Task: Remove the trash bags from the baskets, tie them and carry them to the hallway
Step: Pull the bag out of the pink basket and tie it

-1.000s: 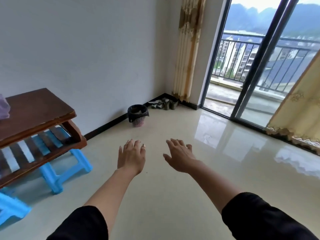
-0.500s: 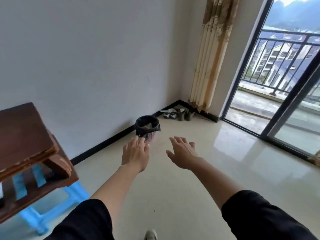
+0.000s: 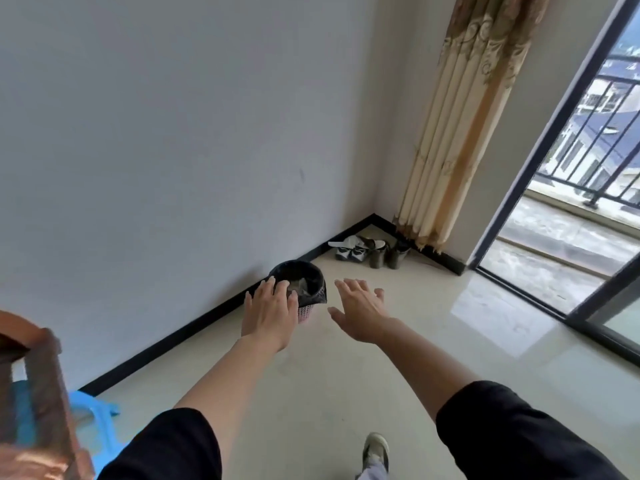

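— Closer now?
— Much. Nearing the black trash bag (image 3: pixel 309 277) in its pink basket (image 3: pixel 307 312) against the wall (image 3: pixel 173 168). Reaching with left hand (image 3: pixel 270 311) and right hand (image 3: pixel 361 312), spread flat, empty. Pulling out soon, likely.

The floor (image 3: pixel 346 393) is smooth, glossy pale tile, mirroring daylight at the right. The wall (image 3: pixel 173 133) is matt paint. A thin, shiny black plastic trash bag (image 3: pixel 310 292) lines a pink latticed plastic basket (image 3: pixel 306 312). The curtain (image 3: pixel 460 116) is patterned cloth. Near left, the table (image 3: pixel 38 375) is varnished dark wood, above a smooth blue plastic stool (image 3: pixel 93 414).
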